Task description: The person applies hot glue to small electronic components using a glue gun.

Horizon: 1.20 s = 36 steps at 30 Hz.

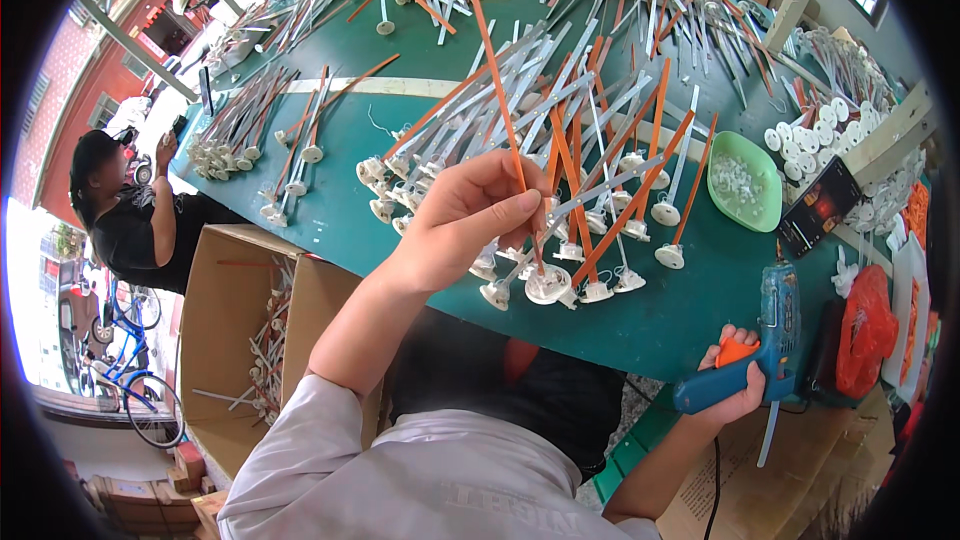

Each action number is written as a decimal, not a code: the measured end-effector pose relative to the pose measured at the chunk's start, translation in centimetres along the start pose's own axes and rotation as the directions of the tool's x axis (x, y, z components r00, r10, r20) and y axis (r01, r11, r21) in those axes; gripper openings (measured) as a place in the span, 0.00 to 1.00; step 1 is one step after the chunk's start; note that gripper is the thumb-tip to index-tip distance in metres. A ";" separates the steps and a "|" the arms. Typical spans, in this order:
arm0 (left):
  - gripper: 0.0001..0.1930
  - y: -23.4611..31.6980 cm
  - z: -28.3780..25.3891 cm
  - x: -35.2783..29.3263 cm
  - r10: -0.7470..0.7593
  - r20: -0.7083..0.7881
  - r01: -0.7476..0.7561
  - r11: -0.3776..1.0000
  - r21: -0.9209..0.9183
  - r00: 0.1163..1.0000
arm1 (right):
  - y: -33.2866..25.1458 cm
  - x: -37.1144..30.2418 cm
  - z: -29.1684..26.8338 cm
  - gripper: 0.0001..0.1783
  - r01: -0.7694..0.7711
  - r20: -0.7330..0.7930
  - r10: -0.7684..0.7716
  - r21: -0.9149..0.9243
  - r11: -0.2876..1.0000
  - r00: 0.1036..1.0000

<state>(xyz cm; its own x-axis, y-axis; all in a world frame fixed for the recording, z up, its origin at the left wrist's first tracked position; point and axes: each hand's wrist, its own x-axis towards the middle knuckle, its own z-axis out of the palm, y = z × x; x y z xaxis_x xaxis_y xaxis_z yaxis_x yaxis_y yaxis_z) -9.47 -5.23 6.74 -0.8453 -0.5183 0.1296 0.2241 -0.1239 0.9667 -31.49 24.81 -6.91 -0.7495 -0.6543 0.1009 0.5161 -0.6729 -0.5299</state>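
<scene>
My left hand (465, 220) is closed in a pinch round a long thin orange strip (495, 70) that stands almost upright. At the strip's lower end is a round white cap-like base (548, 286), just above the table's near edge. My right hand (738, 395) is wrapped round a blue hot glue gun (780, 315) with an orange trigger. The gun's nozzle points up and away, and a pale glue stick (768, 435) sticks out below. Beyond my left hand lies a heap of silver and orange strips (520, 90) with white bases.
A green table (330, 195) carries more strip bundles (235, 130). At the right are a light-green bowl (775, 215) of small clear pieces, a phone (820, 208) and a red plastic bag (865, 335). A cardboard box (215, 340) stands left. Another person (130, 200) sits at the far left.
</scene>
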 end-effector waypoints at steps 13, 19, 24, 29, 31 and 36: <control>0.16 0.5 -1.1 -0.2 0.022 0.019 -0.025 0.993 0.119 1.000 | 0.2 0.4 0.1 0.19 0.007 -0.066 -0.006 0.012 1.000 0.998; 0.10 0.3 -0.9 1.3 0.020 -0.032 -0.014 0.984 0.178 0.999 | 0.2 0.3 0.1 0.17 0.003 0.022 -0.005 0.083 0.997 1.000; 0.11 -0.3 -2.9 5.6 -0.065 -0.045 0.078 0.908 0.411 0.997 | 0.2 0.4 -0.2 0.18 -0.009 0.003 0.008 0.043 0.999 1.000; 0.14 -0.8 -4.7 9.1 0.035 -0.096 0.023 0.840 0.541 0.995 | 0.2 0.5 -0.4 0.19 -0.030 0.004 0.030 0.037 0.999 1.000; 0.14 -0.3 -4.5 9.5 -0.007 -0.104 0.068 0.805 0.590 0.995 | 0.0 0.2 -0.5 0.19 -0.028 -0.008 0.028 0.043 0.999 1.000; 0.12 1.2 -1.9 7.6 -0.062 0.015 0.035 0.734 0.679 0.998 | 0.0 0.4 0.2 0.18 -0.007 -0.028 0.009 0.056 0.998 1.000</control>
<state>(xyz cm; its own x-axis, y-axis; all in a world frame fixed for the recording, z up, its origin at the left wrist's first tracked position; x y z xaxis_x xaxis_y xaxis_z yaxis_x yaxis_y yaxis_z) -14.70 -10.87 8.48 -0.8646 -0.4971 0.0731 -0.1944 0.4651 0.8637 -31.69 24.53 -6.73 -0.7562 -0.6503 0.0724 0.5439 -0.6863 -0.4829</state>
